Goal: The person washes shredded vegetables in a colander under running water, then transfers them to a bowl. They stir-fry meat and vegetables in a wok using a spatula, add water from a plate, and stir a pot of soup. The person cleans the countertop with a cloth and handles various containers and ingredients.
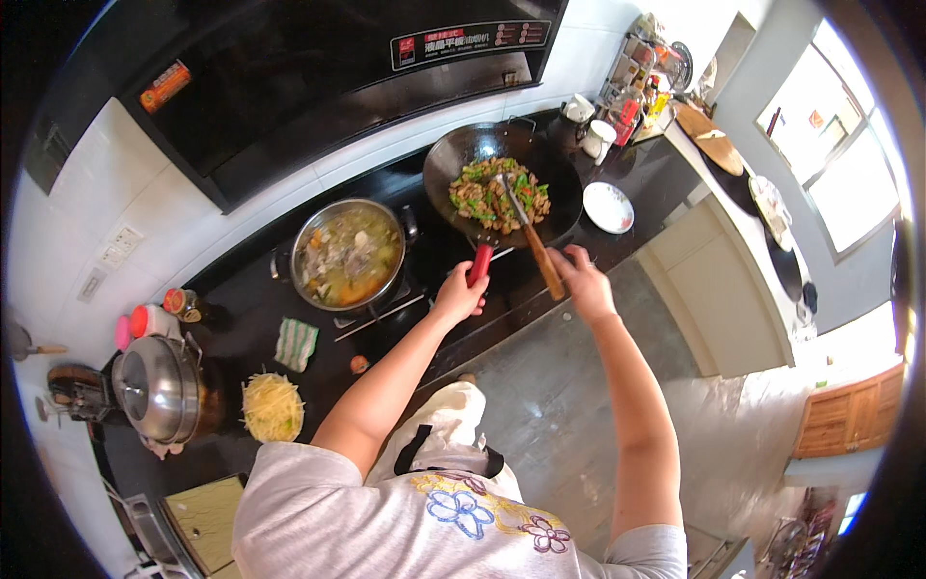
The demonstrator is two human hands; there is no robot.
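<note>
My left hand (459, 292) is closed around the red handle (479, 262) of a dark wok (446, 166) on the stove. Chopped meat with green and red peppers (477, 198) fills the wok's middle. A spatula (531, 241) with a metal shaft and wooden handle lies across the near rim, its head in the food. Beside that handle is my right hand (586, 285), thumb and fingers apart and not wrapped around the wood; the thumb is at or very close to it. Left of the wok stands a steel pot (301, 275) of soup with meat and vegetables.
A white plate (609, 207) lies right of the wok, near a white mug (599, 140) and a bottle rack (637, 92). Leftward are a green-striped cloth (296, 344), pale shredded vegetable (273, 407) and a lidded steel steamer (157, 391). A black range hood (318, 87) overhangs the counter.
</note>
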